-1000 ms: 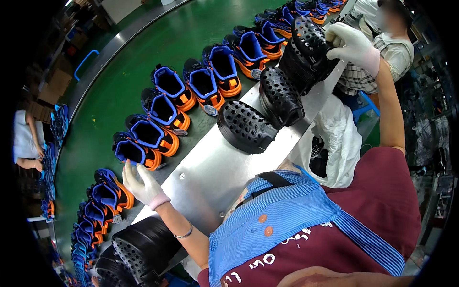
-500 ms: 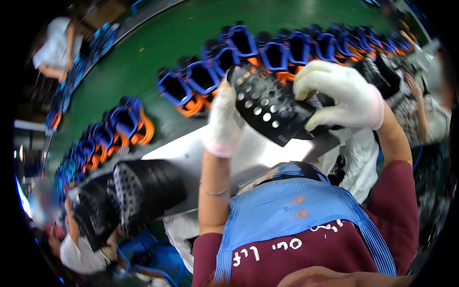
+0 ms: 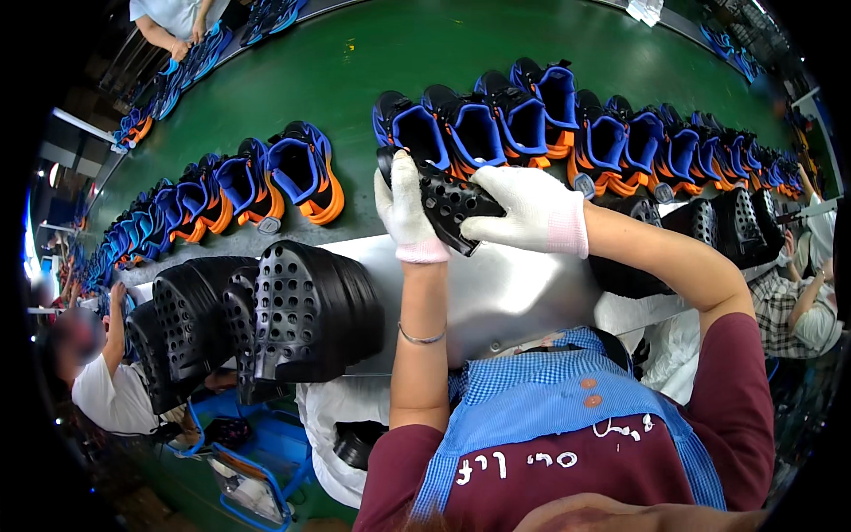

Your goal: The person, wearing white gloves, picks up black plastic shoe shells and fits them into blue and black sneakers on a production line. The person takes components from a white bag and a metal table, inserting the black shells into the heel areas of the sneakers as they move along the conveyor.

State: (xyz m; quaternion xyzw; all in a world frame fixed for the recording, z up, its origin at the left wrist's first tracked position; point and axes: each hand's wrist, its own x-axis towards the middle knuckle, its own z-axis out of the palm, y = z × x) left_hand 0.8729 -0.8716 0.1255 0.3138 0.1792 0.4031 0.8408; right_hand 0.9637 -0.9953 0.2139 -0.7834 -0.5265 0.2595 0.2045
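Held over the work surface between my two gloved hands is a black plastic shoe insert (image 3: 450, 202), curved and full of round holes. My left hand (image 3: 409, 206) grips its left end, the thumb up along the edge. From the right, my right hand (image 3: 525, 211) pinches its other end between thumb and fingers, hiding part of it. Just beyond the insert stand sports shoes (image 3: 479, 137) in black and blue with orange soles, their openings facing me. A stack of nested black inserts (image 3: 288, 310) lies left of my left forearm.
A metal ledge (image 3: 532, 293) runs between me and the green conveyor belt (image 3: 355, 53). More shoes (image 3: 301, 173) line the belt at left. More black inserts (image 3: 740, 226) sit to the right. Co-workers (image 3: 115, 390) work on both sides, and a blue-framed stand (image 3: 257, 483) is at lower left.
The insert has turned in my hands and looks shorter from this angle. My right hand has moved left, closer to my left hand. My view has also shifted, so the shoes appear elsewhere.
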